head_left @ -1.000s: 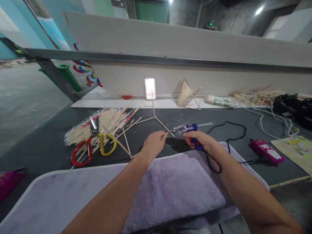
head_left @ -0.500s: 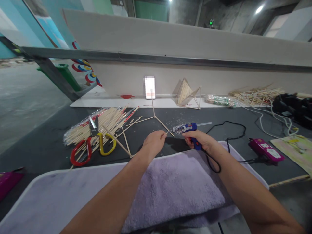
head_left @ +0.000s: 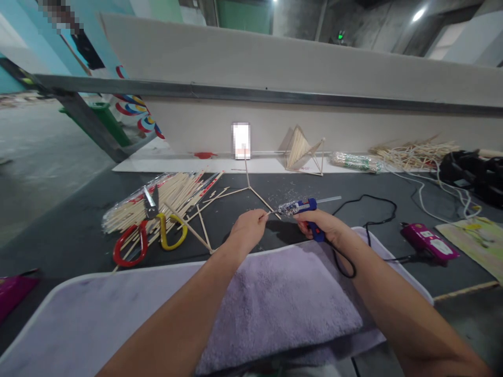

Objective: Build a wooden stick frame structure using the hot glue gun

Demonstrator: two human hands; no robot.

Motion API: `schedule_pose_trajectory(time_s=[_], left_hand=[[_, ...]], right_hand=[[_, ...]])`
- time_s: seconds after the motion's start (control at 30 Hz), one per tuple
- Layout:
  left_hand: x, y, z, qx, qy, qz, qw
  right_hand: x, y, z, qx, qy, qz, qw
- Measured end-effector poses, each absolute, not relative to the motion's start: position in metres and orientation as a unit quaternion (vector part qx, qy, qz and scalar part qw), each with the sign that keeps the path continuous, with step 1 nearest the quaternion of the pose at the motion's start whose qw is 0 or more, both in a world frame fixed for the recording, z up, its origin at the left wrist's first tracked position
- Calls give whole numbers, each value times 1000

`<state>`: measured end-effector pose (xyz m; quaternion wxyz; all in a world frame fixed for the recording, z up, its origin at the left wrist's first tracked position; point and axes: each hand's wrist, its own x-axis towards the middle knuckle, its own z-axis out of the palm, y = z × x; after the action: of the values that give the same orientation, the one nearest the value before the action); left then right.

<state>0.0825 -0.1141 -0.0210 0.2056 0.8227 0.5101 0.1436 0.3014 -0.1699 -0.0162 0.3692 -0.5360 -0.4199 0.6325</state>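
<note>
My right hand (head_left: pixel 324 224) is wrapped round the grip of a blue hot glue gun (head_left: pixel 307 205); a clear glue stick (head_left: pixel 329 199) pokes from its back end. The gun's nozzle points left, close to the fingertips of my left hand (head_left: pixel 251 226). Those fingers are pinched at the end of a thin wooden stick, mostly hidden by the hand. A joined frame of sticks (head_left: pixel 211 250) shows just left of my left wrist. Behind my hands, a three-armed stick piece (head_left: pixel 249 187) lies on the dark tabletop.
Scissors (head_left: pixel 151 201) with red and yellow handles rest on a bag of wooden sticks (head_left: pixel 176 191) at left. A stick pyramid (head_left: pixel 298 149) stands at the back. Right are a magenta box (head_left: pixel 430 243) and black cord (head_left: pixel 393 207); a lilac towel (head_left: pixel 283 303) lies in front.
My hands and the glue gun have hardly moved. A person, partly blurred, has come into view at the far upper left behind the board.
</note>
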Motion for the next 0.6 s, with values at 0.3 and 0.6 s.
schedule_pose_trajectory(time_s=[0.3,0.6], left_hand=[[82,-116,-23,830,499,145,203],[82,-114,-23,816,518,140,214]], right_hand=[[301,-169,-12,-516,-404,651,384],[299,-170,-11,-525,-412,637,387]])
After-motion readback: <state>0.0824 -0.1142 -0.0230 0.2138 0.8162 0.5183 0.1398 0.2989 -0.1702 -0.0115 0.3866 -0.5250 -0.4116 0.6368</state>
